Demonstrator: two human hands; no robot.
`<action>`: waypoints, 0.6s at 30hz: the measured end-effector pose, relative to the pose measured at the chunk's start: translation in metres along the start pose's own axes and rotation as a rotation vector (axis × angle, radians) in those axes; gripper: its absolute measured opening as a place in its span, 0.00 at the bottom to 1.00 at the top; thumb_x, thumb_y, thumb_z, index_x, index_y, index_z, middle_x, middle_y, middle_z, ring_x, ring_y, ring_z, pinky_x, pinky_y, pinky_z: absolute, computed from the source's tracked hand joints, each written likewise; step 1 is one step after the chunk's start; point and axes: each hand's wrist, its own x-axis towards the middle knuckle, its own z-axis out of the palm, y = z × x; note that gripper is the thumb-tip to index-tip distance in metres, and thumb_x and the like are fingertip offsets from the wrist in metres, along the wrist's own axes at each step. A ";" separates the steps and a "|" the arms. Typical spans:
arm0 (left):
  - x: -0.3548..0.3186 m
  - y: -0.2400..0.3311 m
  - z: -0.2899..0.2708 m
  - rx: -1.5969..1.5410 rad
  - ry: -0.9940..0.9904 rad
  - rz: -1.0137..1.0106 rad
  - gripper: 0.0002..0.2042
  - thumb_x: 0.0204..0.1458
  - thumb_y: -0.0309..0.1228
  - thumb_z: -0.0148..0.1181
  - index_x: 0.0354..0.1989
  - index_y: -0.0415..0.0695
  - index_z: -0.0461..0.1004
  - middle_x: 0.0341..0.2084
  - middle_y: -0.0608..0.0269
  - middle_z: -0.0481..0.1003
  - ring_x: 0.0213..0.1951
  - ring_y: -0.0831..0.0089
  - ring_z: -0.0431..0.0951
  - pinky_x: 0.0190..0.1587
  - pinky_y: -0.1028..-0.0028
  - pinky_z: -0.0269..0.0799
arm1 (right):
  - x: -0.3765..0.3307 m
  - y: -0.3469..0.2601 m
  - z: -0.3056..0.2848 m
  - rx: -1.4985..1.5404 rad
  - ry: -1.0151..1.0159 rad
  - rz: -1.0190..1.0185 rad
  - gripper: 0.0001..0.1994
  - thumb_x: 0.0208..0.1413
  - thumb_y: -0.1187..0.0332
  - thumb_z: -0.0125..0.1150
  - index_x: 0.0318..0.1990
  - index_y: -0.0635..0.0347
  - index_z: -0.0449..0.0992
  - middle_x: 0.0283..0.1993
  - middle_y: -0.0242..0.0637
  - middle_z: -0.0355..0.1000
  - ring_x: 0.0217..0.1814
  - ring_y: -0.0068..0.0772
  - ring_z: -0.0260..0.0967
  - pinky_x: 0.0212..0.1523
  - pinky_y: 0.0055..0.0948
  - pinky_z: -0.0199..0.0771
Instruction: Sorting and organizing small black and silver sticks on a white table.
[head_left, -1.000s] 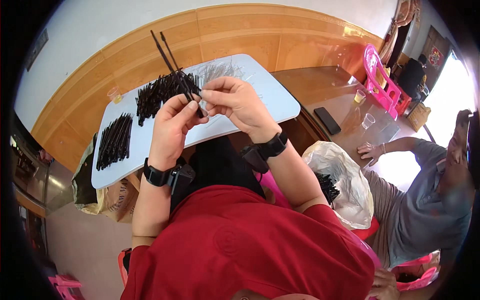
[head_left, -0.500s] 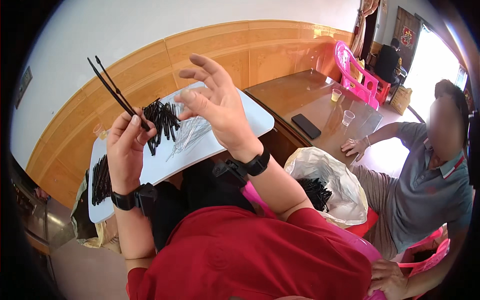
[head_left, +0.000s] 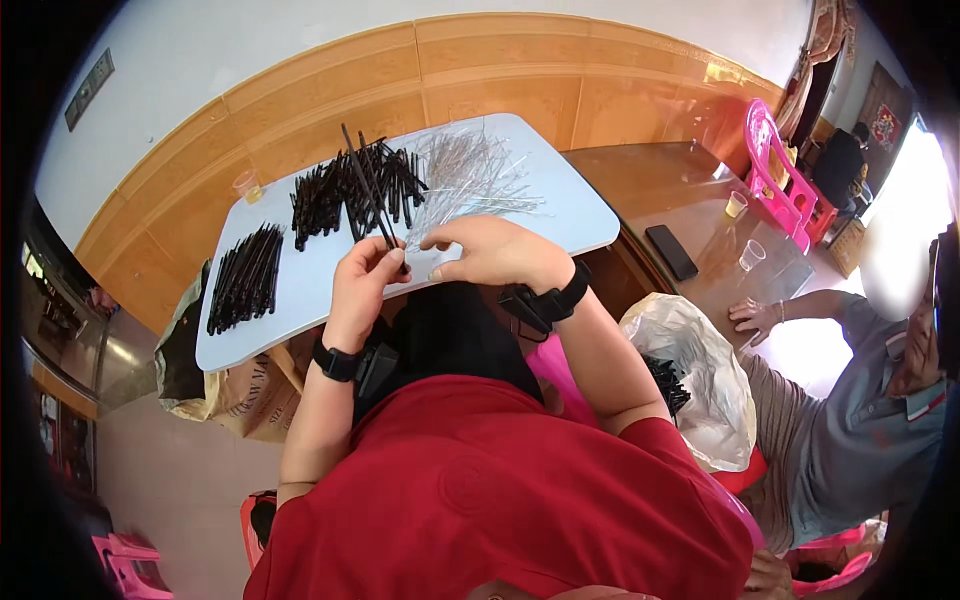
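My left hand (head_left: pixel 365 285) is closed, pinching the lower ends of thin black sticks (head_left: pixel 362 175) that stand upright and slightly tilted above the near edge of the white table (head_left: pixel 490 140). Beside it, my right hand (head_left: pixel 500 250) has thumb and forefinger apart, their tips close to the lower end of the sticks, with nothing visible between them. Behind the hands lies a heap of black sticks (head_left: pixel 325 200), partly overlapped by the held ones. To its right spreads a pile of thin clear and silvery strands (head_left: pixel 475 170). A neat row of black sticks (head_left: pixel 247 275) lies at the table's left.
A plastic cup (head_left: pixel 247 186) stands at the table's back left. On the right, a brown table (head_left: pixel 650 175) bears a black phone (head_left: pixel 671 252) and two cups. An open pale sack (head_left: pixel 715 400) holding black pieces stands by my right arm, with a seated person (head_left: pixel 850 420) beyond.
Both hands have come down and closer together, the left still gripping the black sticks. The right hand has turned in toward them. My view has shifted, showing more of the white table.
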 end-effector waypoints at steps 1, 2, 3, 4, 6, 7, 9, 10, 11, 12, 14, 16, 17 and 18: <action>-0.004 0.005 0.002 -0.011 0.006 0.001 0.08 0.58 0.27 0.55 0.42 0.36 0.72 0.31 0.63 0.74 0.33 0.76 0.76 0.38 0.76 0.75 | -0.004 -0.011 -0.004 0.061 0.063 -0.034 0.20 0.51 0.64 0.64 0.52 0.57 0.73 0.42 0.43 0.75 0.39 0.30 0.74 0.37 0.29 0.74; -0.007 0.013 0.002 -0.020 0.004 0.005 0.08 0.58 0.27 0.55 0.42 0.36 0.72 0.31 0.63 0.74 0.33 0.76 0.76 0.38 0.76 0.75 | -0.007 -0.022 -0.010 0.200 0.226 -0.067 0.20 0.51 0.67 0.64 0.53 0.59 0.72 0.46 0.44 0.73 0.40 0.30 0.74 0.38 0.29 0.75; -0.014 0.030 0.003 -0.012 0.002 0.139 0.08 0.58 0.26 0.55 0.42 0.35 0.72 0.31 0.63 0.75 0.33 0.75 0.76 0.38 0.76 0.75 | -0.010 -0.044 -0.023 0.340 0.388 -0.102 0.21 0.51 0.70 0.64 0.54 0.60 0.71 0.49 0.44 0.72 0.41 0.30 0.74 0.38 0.29 0.76; -0.017 0.046 0.005 -0.001 -0.011 0.264 0.08 0.58 0.26 0.54 0.42 0.35 0.72 0.31 0.62 0.75 0.33 0.75 0.76 0.38 0.75 0.74 | -0.013 -0.051 -0.033 0.406 0.647 -0.209 0.20 0.52 0.74 0.63 0.53 0.63 0.71 0.51 0.45 0.70 0.41 0.31 0.74 0.38 0.28 0.77; -0.022 0.074 0.011 0.003 -0.017 0.371 0.08 0.58 0.26 0.55 0.42 0.35 0.72 0.31 0.62 0.75 0.33 0.75 0.76 0.39 0.75 0.74 | -0.022 -0.047 -0.044 0.371 1.033 -0.404 0.19 0.53 0.79 0.60 0.53 0.67 0.69 0.54 0.47 0.67 0.40 0.30 0.74 0.35 0.25 0.78; -0.025 0.080 0.010 0.016 -0.008 0.489 0.08 0.58 0.26 0.55 0.43 0.35 0.72 0.31 0.61 0.75 0.33 0.75 0.75 0.39 0.74 0.73 | -0.029 -0.038 -0.053 0.276 1.154 -0.497 0.18 0.54 0.80 0.58 0.54 0.68 0.67 0.55 0.47 0.66 0.39 0.29 0.74 0.33 0.23 0.79; -0.010 0.078 0.005 -0.019 0.002 0.446 0.08 0.58 0.26 0.55 0.43 0.35 0.72 0.31 0.61 0.75 0.33 0.75 0.75 0.39 0.74 0.73 | -0.030 -0.032 -0.075 0.458 1.207 -0.440 0.19 0.55 0.80 0.58 0.54 0.68 0.65 0.53 0.48 0.66 0.36 0.29 0.73 0.31 0.23 0.78; -0.004 0.078 0.003 -0.055 0.011 0.406 0.09 0.58 0.27 0.55 0.43 0.35 0.72 0.31 0.61 0.75 0.33 0.75 0.75 0.39 0.74 0.73 | -0.030 -0.031 -0.081 0.639 1.253 -0.382 0.20 0.55 0.81 0.58 0.55 0.67 0.64 0.52 0.48 0.67 0.34 0.28 0.73 0.29 0.23 0.78; 0.000 0.078 0.003 -0.091 0.020 0.366 0.09 0.58 0.27 0.56 0.43 0.35 0.72 0.31 0.60 0.75 0.34 0.75 0.75 0.39 0.74 0.73 | -0.031 -0.031 -0.083 0.639 1.256 -0.385 0.20 0.55 0.81 0.58 0.55 0.67 0.64 0.52 0.48 0.67 0.34 0.28 0.73 0.29 0.23 0.78; 0.000 0.079 0.003 -0.090 0.016 0.370 0.09 0.58 0.27 0.56 0.43 0.35 0.72 0.31 0.60 0.75 0.34 0.75 0.75 0.39 0.74 0.73 | -0.035 -0.034 -0.083 0.599 1.301 -0.420 0.20 0.55 0.80 0.58 0.56 0.67 0.63 0.52 0.48 0.66 0.33 0.28 0.73 0.28 0.23 0.78; -0.012 0.081 0.010 -0.044 0.034 0.426 0.09 0.58 0.27 0.55 0.43 0.35 0.72 0.31 0.61 0.74 0.34 0.75 0.75 0.39 0.74 0.73 | -0.044 -0.039 -0.078 0.522 1.386 -0.475 0.22 0.55 0.80 0.58 0.57 0.67 0.61 0.53 0.48 0.66 0.32 0.28 0.72 0.26 0.24 0.77; -0.015 0.081 0.015 -0.022 0.042 0.448 0.09 0.58 0.28 0.55 0.43 0.35 0.72 0.32 0.61 0.74 0.34 0.75 0.75 0.39 0.74 0.73 | -0.044 -0.042 -0.080 0.542 1.379 -0.450 0.21 0.55 0.80 0.58 0.56 0.67 0.62 0.50 0.48 0.67 0.30 0.27 0.71 0.26 0.23 0.76; -0.013 0.081 0.017 -0.024 0.026 0.415 0.09 0.58 0.27 0.55 0.44 0.35 0.71 0.32 0.60 0.74 0.34 0.74 0.75 0.40 0.73 0.72 | -0.043 -0.044 -0.081 0.562 1.368 -0.429 0.20 0.55 0.79 0.58 0.55 0.67 0.63 0.48 0.47 0.69 0.28 0.26 0.71 0.25 0.22 0.76; -0.010 0.083 0.019 -0.025 0.012 0.392 0.10 0.58 0.27 0.55 0.44 0.35 0.71 0.32 0.60 0.74 0.35 0.74 0.75 0.40 0.73 0.72 | -0.039 -0.045 -0.082 0.583 1.356 -0.419 0.19 0.55 0.79 0.59 0.54 0.67 0.64 0.45 0.46 0.71 0.27 0.25 0.71 0.25 0.21 0.75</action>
